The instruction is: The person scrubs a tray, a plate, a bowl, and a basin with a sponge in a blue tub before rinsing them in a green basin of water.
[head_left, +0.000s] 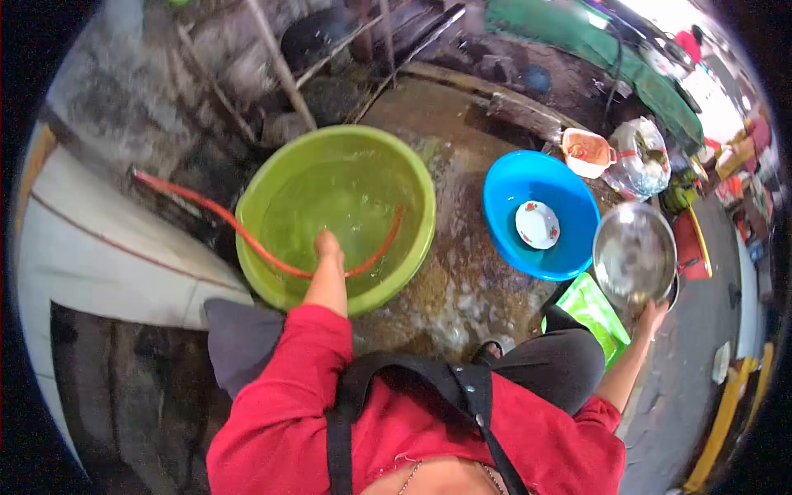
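Observation:
My left hand (327, 245) reaches into the water of a large green basin (419, 247). Its fingers are not clear enough to show whether they hold anything. A red hose (285, 266) runs over the basin's left rim into the water, close to my left wrist. Off to the right, my right hand (654, 317) is closed on the lower edge of a shiny round metal bowl (631, 252). Between the two hands stands a blue basin (503, 194) with a white flower-patterned bowl (537, 225) inside.
A bright green plastic tray (596, 309) lies beside my right knee. Behind the blue basin are a pink strainer basket (587, 153) and a filled plastic bag (642, 165). Wooden poles (280, 62) lean at the back left. The floor (462, 272) is wet.

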Motion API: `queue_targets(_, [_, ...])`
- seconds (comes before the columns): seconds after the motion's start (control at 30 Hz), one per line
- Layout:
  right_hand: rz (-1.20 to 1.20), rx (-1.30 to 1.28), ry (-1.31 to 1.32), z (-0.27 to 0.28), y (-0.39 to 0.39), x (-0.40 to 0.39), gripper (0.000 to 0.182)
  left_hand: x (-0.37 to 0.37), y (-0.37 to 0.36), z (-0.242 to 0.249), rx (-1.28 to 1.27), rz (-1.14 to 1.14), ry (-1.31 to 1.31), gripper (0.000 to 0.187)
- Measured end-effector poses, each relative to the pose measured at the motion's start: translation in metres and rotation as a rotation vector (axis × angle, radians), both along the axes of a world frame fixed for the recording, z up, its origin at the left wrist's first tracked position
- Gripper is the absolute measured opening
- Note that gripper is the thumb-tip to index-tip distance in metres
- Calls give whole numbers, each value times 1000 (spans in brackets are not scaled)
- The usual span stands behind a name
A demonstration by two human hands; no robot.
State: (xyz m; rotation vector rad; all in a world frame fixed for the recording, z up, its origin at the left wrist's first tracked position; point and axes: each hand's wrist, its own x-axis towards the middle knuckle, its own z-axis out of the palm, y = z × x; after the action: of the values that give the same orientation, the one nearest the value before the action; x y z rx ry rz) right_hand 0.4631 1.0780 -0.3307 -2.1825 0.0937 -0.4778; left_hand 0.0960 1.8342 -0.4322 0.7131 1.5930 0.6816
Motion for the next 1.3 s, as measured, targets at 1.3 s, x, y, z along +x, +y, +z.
queue_targets(1.3, [884,5,814,-1,663,-164,11,17,69,90,202,-409,-560,38])
